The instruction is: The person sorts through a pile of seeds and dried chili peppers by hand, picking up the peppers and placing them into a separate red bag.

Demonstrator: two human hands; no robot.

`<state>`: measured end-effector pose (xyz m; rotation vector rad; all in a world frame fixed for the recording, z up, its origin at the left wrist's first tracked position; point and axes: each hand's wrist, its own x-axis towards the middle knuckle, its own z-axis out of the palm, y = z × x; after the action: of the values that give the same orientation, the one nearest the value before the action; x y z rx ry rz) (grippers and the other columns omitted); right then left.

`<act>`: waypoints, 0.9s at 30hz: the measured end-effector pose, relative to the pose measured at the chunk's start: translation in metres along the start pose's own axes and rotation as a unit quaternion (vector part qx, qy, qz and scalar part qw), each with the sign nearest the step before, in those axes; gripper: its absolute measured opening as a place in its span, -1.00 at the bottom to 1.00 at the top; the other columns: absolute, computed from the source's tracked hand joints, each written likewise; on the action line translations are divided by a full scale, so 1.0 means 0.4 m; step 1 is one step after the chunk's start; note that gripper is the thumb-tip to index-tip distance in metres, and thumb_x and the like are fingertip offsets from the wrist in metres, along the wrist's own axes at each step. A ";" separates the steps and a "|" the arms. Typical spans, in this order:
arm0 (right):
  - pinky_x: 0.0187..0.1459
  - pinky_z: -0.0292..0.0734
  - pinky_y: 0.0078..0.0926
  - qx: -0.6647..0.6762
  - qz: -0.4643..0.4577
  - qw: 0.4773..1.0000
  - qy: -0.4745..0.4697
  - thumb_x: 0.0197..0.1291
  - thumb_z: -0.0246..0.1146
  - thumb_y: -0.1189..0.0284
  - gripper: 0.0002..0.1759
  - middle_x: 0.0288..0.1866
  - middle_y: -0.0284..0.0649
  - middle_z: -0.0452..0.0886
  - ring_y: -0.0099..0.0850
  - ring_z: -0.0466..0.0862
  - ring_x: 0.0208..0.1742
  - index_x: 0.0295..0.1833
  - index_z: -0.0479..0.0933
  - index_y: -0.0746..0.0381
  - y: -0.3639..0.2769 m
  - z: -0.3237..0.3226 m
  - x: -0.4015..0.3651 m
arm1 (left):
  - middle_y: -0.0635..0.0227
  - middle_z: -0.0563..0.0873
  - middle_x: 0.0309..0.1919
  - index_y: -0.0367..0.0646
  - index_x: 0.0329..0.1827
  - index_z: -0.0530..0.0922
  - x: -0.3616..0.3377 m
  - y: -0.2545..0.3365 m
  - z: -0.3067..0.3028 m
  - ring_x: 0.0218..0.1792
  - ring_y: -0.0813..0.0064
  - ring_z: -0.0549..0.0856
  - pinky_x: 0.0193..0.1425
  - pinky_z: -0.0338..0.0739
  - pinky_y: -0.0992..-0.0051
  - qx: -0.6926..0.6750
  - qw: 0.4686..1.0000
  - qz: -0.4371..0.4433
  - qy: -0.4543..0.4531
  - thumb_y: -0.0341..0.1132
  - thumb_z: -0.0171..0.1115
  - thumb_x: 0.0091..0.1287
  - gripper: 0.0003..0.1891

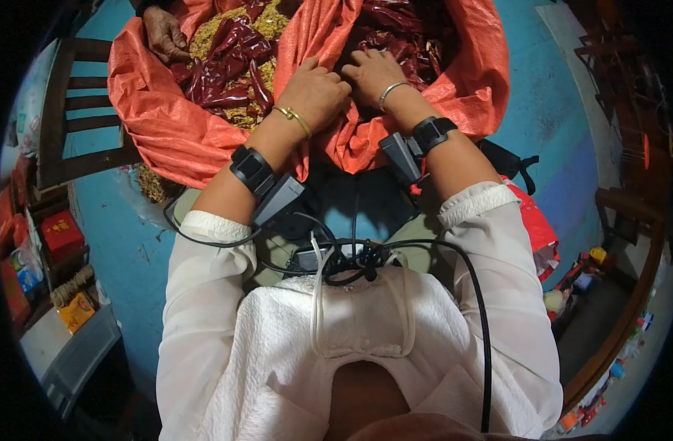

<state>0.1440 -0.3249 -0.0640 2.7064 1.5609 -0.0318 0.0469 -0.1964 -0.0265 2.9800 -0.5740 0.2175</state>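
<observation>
My left hand, with a gold bangle at the wrist, is closed over the fold where two orange woven sacks meet. What its curled fingers hold is hidden. My right hand, wearing a silver bangle, bends its fingers at the near edge of the right sack, close to dark red dried chili peppers. Whatever lies under those fingers cannot be made out. In the left sack, glossy dried red chilies rest on yellowish small bits, perhaps seeds.
Another person's hand reaches into the left sack's far left side. A wooden chair stands at left on the blue floor. Black cables hang across my lap. A red bag sits beside my right arm.
</observation>
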 end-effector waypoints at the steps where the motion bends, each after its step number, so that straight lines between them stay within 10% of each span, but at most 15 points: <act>1: 0.02 0.22 -0.24 -0.030 0.018 0.999 0.007 0.07 0.01 0.35 -0.76 -0.05 -0.29 0.44 -0.30 0.39 0.04 -0.15 0.51 -0.05 0.013 0.005 -0.006 | 0.37 0.57 -0.54 -0.07 -0.46 0.55 -0.005 0.000 -0.002 -0.36 0.39 0.56 -0.01 0.29 0.36 0.009 1.000 0.004 -0.015 -0.22 0.13 0.05 -0.86; 10: -0.01 0.25 -0.26 -0.118 0.208 0.970 -0.037 0.12 -0.03 0.39 -0.69 -0.06 -0.33 0.46 -0.34 0.41 0.02 -0.07 0.50 -0.14 0.132 -0.018 -0.037 | 0.24 0.62 -0.59 -0.10 -0.53 0.55 -0.010 0.018 -0.017 -0.44 0.31 0.61 0.01 0.26 0.33 -0.005 0.996 -0.004 -0.086 -0.36 -0.02 0.07 -0.85; 21: -0.24 0.46 -0.32 -0.023 0.031 0.999 0.019 -0.03 0.07 0.40 -0.82 -0.30 -0.23 0.57 -0.25 0.57 -0.22 -0.27 0.50 0.14 -0.014 0.002 -0.013 | 0.35 0.58 -0.63 -0.05 -0.54 0.53 -0.006 0.017 0.011 -0.44 0.39 0.58 -0.02 0.29 0.39 -0.001 0.999 0.034 -0.022 -0.21 0.13 0.02 -0.87; 27: -0.22 0.46 -0.26 0.053 0.115 0.992 -0.025 -0.04 0.08 0.43 -0.80 -0.29 -0.13 0.57 -0.20 0.58 -0.22 -0.25 0.49 0.15 0.023 0.009 -0.011 | 0.39 0.56 -0.60 -0.04 -0.50 0.52 -0.004 0.020 0.006 -0.39 0.42 0.56 -0.03 0.31 0.42 -0.018 0.998 0.056 0.029 -0.24 0.14 0.00 -0.90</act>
<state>0.1497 -0.3335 -0.0675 2.9242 1.2587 -0.1842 0.0426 -0.2035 -0.0285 2.8995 -0.7303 0.2982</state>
